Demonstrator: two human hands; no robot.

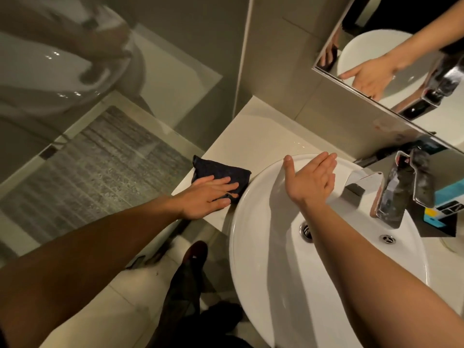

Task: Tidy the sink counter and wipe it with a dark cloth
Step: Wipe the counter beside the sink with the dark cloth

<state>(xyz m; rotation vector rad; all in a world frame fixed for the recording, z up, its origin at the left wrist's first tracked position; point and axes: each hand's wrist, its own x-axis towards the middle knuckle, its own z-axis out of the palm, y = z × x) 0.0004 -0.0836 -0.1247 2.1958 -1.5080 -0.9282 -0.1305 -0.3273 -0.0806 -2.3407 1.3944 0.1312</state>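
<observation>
A dark folded cloth point(221, 172) lies on the pale counter point(256, 131) at the left of the round white basin point(261, 247). My left hand point(206, 197) presses flat on the cloth, fingers spread over its near half. My right hand point(310, 180) hovers over the far rim of the basin with fingers straight and together, palm turned left, holding nothing. A chrome tap point(399, 194) stands at the basin's right side.
A mirror point(391, 54) on the back wall reflects a hand and the basin. Blue and yellow boxes point(447, 204) sit behind the tap. A glass shower screen point(100, 151) stands left of the counter, over the tiled floor. My shoe point(194, 252) shows below.
</observation>
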